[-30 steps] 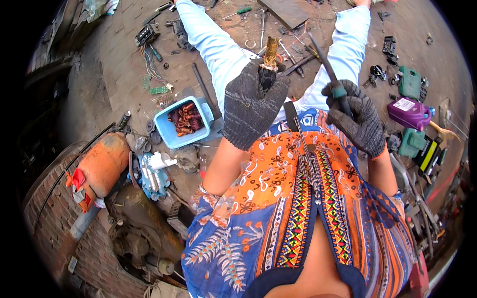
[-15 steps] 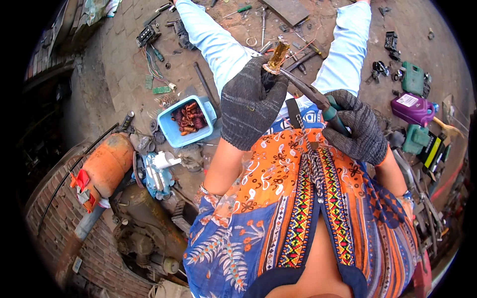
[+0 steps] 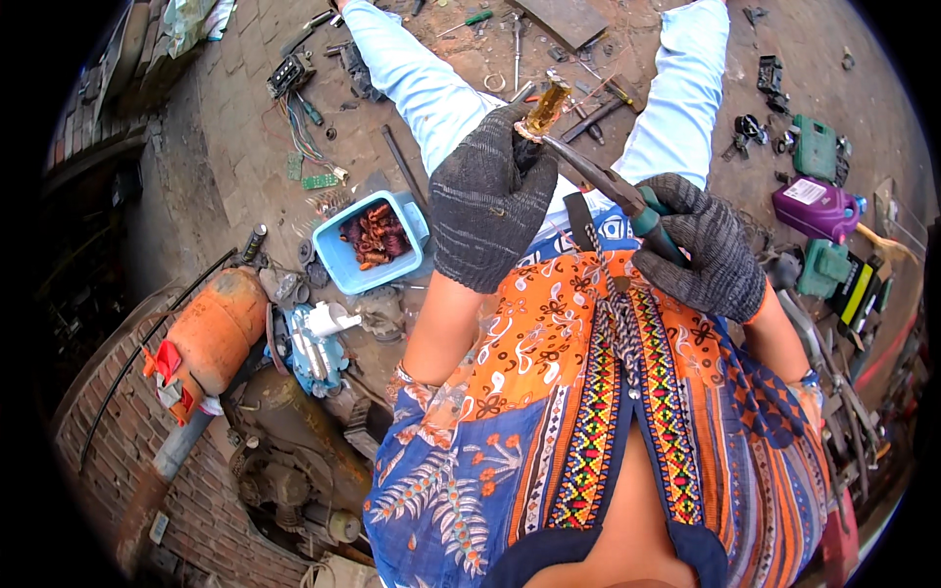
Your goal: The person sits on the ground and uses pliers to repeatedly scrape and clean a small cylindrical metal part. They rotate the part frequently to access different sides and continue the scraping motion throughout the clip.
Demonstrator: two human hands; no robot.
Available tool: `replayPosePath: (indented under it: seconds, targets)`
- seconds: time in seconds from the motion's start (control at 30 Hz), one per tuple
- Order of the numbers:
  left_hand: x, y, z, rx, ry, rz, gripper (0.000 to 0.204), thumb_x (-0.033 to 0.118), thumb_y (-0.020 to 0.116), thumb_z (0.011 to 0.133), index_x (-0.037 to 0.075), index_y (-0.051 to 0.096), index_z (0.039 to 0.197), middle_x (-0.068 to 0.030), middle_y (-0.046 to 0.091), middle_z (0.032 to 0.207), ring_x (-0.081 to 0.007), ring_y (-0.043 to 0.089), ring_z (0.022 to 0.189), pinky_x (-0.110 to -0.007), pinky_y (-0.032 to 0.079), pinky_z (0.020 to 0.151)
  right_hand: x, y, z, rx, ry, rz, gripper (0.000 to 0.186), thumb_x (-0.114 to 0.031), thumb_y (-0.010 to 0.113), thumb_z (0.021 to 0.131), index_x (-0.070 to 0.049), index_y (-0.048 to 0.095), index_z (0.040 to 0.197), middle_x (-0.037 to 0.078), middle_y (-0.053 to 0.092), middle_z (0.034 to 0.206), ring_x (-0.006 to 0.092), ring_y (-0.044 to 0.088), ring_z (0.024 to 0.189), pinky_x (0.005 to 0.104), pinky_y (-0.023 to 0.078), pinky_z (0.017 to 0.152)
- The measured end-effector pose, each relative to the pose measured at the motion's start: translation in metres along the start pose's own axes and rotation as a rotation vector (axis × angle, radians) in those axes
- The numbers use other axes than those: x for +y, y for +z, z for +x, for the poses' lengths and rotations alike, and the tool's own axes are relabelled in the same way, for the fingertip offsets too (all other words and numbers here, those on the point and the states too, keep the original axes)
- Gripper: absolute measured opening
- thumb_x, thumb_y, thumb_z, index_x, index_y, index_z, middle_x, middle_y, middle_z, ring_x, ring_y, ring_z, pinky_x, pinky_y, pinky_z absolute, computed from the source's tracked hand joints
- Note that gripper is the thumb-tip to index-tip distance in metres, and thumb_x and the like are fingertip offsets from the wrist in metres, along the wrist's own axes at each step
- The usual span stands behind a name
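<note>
Both hands wear dark grey knitted gloves. In my left hand [image 3: 490, 196] is a small amber-brown part with a shiny metallic end [image 3: 546, 106], sticking up past the fingers; its exact kind I cannot make out. My right hand [image 3: 706, 245] is closed round the green handles of long-nosed pliers [image 3: 613, 186]. The jaws point up and left, and their tips touch the lower end of the amber part. To the left of my left hand stands a light blue plastic tub [image 3: 358, 279] with copper-coloured wire coils [image 3: 375, 235] inside.
On the left lie an orange gas cylinder [image 3: 211, 318] and a stripped circuit board [image 3: 320, 181] near wires. Screwdrivers, rods and a flat metal plate [image 3: 564, 20] are strewn ahead between my legs. A purple jug [image 3: 816, 208] and green cases [image 3: 814, 152] stand at right.
My left hand and the amber part have shifted very slightly left. The pliers stay against the part, their handles in my right hand.
</note>
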State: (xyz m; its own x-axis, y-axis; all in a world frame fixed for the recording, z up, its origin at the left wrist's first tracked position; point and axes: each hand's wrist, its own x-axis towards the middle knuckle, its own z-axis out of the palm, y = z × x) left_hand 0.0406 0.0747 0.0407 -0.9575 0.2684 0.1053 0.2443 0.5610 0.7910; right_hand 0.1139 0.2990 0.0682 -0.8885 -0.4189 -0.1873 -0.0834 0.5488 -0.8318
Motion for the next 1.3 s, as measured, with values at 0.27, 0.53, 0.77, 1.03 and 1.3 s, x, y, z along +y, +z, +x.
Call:
replayPosePath:
  seconds: [0.27,0.53,0.77,1.03,1.3]
  targets:
    - [-0.02,0.002,0.003,0.046,0.25,0.41,0.03,0.013,0.066,0.072,0.009,0.061,0.102,-0.0131,0.065,0.082,-0.0301,0.064,0.071,-0.038,0.05,0.061,-0.004,-0.004,-0.001,-0.141,0.025,0.2,0.02,-0.015,0.066,0.08,0.002,0.064,0.09,0.014,0.06,0.079,0.0245,0.059,0.076,0.0343,0.046,0.07]
    - [-0.044,0.006,0.004,-0.281,0.477,0.626,0.021,0.018,0.062,0.074,0.013,0.06,0.094,-0.0066,0.058,0.072,-0.0252,0.06,0.063,-0.038,0.046,0.052,-0.006,-0.015,-0.017,-0.431,0.63,0.729,0.025,-0.025,0.061,0.087,-0.001,0.066,0.084,0.001,0.058,0.063,0.0064,0.052,0.054,0.0227,0.04,0.047]
    - [-0.048,0.0,0.009,-0.227,0.757,0.571,0.022,0.022,0.061,0.072,0.014,0.06,0.093,-0.0044,0.054,0.067,-0.0213,0.057,0.059,-0.035,0.043,0.048,-0.013,-0.026,-0.016,-0.452,0.743,0.985,0.028,-0.024,0.061,0.084,0.003,0.065,0.081,0.006,0.06,0.065,0.0127,0.057,0.056,0.0268,0.047,0.052]
    - [-0.065,0.001,0.008,-0.223,0.891,0.575,0.027,0.024,0.062,0.069,0.013,0.061,0.094,-0.0016,0.054,0.066,-0.0185,0.056,0.057,-0.033,0.042,0.047,-0.017,-0.031,-0.014,-0.481,0.797,0.861,0.028,-0.024,0.063,0.083,0.003,0.068,0.083,0.007,0.062,0.067,0.0125,0.059,0.056,0.026,0.047,0.051]
    - [-0.076,-0.008,0.011,-0.12,1.057,0.448,0.025,0.025,0.064,0.069,0.013,0.062,0.091,-0.0012,0.056,0.068,-0.0186,0.056,0.057,-0.033,0.043,0.049,-0.031,-0.04,-0.002,-0.57,0.823,0.744,0.027,-0.022,0.064,0.082,0.004,0.066,0.08,0.006,0.061,0.064,0.0122,0.056,0.053,0.026,0.045,0.048]
